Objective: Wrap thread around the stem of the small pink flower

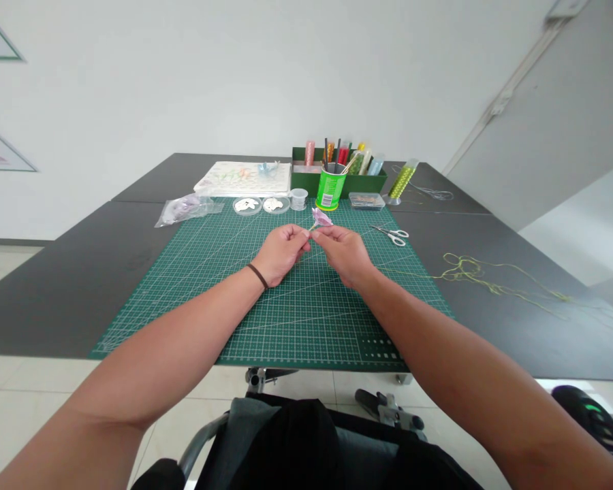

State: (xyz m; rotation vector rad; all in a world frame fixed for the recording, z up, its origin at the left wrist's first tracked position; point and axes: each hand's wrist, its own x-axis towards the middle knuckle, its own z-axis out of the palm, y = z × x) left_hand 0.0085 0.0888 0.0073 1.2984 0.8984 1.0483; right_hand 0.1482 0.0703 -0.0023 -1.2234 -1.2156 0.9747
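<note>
Head view: both hands [283, 252] [346, 254] in narrow pinches on a stemmed lilac flower [321, 218].

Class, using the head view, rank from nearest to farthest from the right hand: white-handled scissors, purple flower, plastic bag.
1. Purple flower: at the right hand.
2. White-handled scissors: right, on the cutting mat.
3. Plastic bag: far left.
</note>
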